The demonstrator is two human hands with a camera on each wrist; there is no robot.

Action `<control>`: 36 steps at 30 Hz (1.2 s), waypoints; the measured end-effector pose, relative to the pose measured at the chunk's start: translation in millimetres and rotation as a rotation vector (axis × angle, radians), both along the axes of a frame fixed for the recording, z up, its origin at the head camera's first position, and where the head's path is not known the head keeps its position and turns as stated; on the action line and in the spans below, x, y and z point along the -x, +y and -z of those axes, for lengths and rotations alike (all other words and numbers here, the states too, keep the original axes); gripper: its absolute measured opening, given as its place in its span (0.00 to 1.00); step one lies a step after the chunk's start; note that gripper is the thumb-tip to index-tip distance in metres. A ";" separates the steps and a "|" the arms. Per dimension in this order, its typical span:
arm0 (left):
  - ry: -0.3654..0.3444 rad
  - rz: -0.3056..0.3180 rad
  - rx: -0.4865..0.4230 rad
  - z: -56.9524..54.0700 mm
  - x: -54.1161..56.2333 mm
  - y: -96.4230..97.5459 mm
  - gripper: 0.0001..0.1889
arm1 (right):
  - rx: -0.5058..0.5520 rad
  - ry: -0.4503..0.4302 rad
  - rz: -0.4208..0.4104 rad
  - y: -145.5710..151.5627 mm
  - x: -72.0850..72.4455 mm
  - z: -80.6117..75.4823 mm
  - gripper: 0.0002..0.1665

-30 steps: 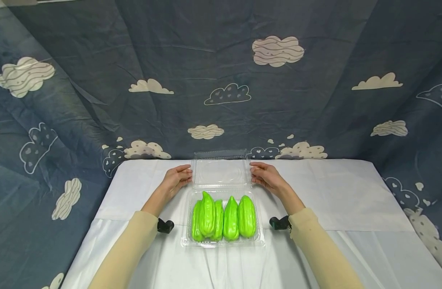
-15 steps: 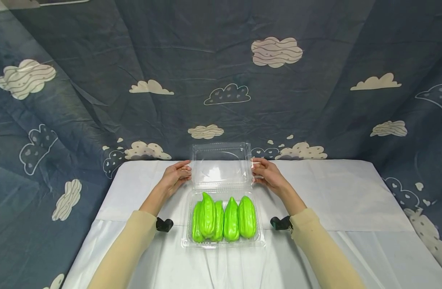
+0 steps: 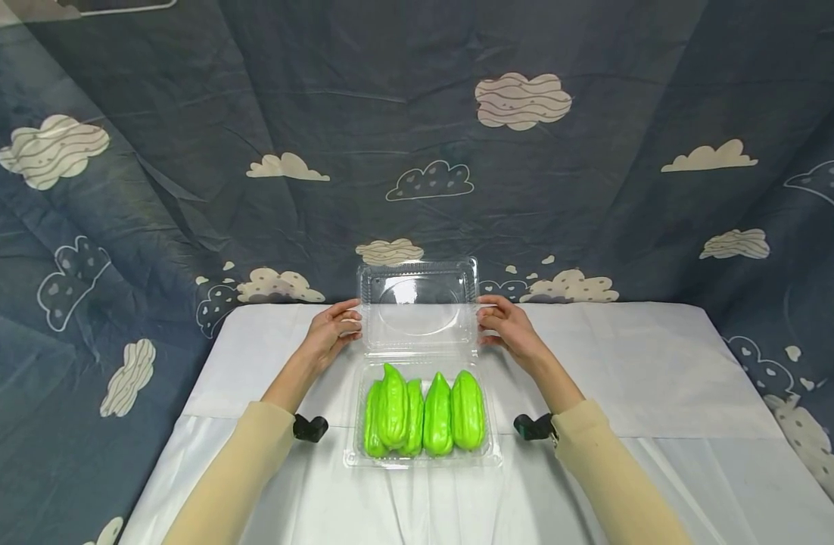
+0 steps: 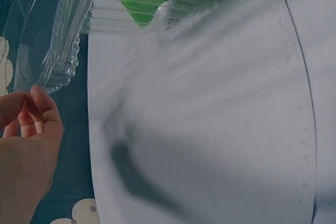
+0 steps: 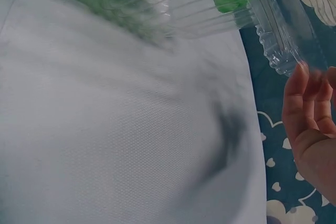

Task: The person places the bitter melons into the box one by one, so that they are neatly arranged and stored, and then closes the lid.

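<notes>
A clear plastic clamshell box (image 3: 424, 462) lies open on the white cloth. Several bright green, ridged vegetables that look like bitter melons (image 3: 468, 410) lie side by side in its base. The hinged lid (image 3: 420, 306) stands raised at the back, tilted away from the base. My left hand (image 3: 331, 333) holds the lid's left edge with its fingertips, and my right hand (image 3: 508, 329) holds the right edge the same way. In the left wrist view the fingers (image 4: 47, 111) meet the lid's corner; the right fingers (image 5: 295, 98) do likewise in the right wrist view.
A white cloth (image 3: 635, 371) covers the table. Behind it and along both sides hangs a dark blue curtain (image 3: 356, 204) printed with clouds, close to the lid. Black wrist cameras (image 3: 311, 428) sit at both sleeves.
The lid has swung upward from a flatter, laid-back position to a steeper one, with both hands keeping at its side edges and rising slightly. The base and the green vegetables have stayed in place.
</notes>
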State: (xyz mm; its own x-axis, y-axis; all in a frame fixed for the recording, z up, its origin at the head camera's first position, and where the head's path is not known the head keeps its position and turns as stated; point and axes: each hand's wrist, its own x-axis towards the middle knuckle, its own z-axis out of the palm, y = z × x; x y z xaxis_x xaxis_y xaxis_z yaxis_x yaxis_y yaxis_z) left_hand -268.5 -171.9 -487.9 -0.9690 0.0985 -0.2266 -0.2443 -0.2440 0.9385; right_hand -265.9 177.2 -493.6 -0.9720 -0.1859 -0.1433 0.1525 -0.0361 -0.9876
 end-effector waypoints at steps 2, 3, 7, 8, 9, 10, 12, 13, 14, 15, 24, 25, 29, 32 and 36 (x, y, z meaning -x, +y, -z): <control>0.002 -0.006 0.004 -1.8 -1.8 1.0 0.29 | -0.014 0.007 0.009 -0.3 -1.3 -0.3 0.27; 0.003 -0.007 0.008 -2.6 -2.5 1.3 0.29 | -0.021 0.010 0.014 -0.2 -1.9 -0.4 0.26; 0.003 -0.020 0.014 -3.4 -4.7 1.4 0.28 | -0.042 0.037 0.031 -0.2 -4.7 -1.1 0.25; 0.005 -0.024 0.017 -3.5 -5.3 1.5 0.27 | -0.047 0.048 0.029 0.0 -5.7 -1.5 0.26; 0.006 -0.028 0.020 -3.6 -6.0 1.6 0.27 | -0.053 0.060 0.027 0.3 -6.6 -1.9 0.26; 0.006 -0.035 0.023 -3.6 -6.7 1.8 0.26 | -0.057 0.069 0.027 0.4 -7.7 -2.5 0.26; 0.015 -0.043 0.029 -4.0 -8.2 2.2 0.25 | -0.057 0.084 0.026 0.9 -9.7 -3.4 0.26; 0.021 -0.045 0.033 -4.3 -9.0 2.5 0.25 | -0.059 0.093 0.024 1.2 -10.6 -3.7 0.26; 0.029 -0.045 0.036 -4.6 -9.9 2.8 0.24 | -0.059 0.099 0.023 1.6 -11.6 -4.3 0.26; 0.037 -0.046 0.039 -5.1 -11.0 3.3 0.24 | -0.057 0.105 0.023 1.9 -12.5 -4.7 0.25; 0.127 -0.051 0.030 -10.2 -21.7 6.3 0.22 | -0.076 0.177 0.018 3.7 -22.0 -10.9 0.22; 0.132 -0.051 0.031 -10.3 -22.3 6.3 0.22 | -0.076 0.184 0.017 3.9 -23.1 -11.5 0.22; 0.144 -0.051 0.043 -11.2 -24.8 5.9 0.20 | -0.089 0.217 0.018 4.6 -26.6 -12.8 0.21; 0.164 -0.060 0.056 -12.4 -26.6 5.3 0.18 | -0.099 0.243 0.019 5.1 -28.7 -13.5 0.19; 0.216 -0.066 0.084 -14.1 -29.2 4.2 0.17 | -0.111 0.283 0.013 6.0 -32.0 -15.3 0.17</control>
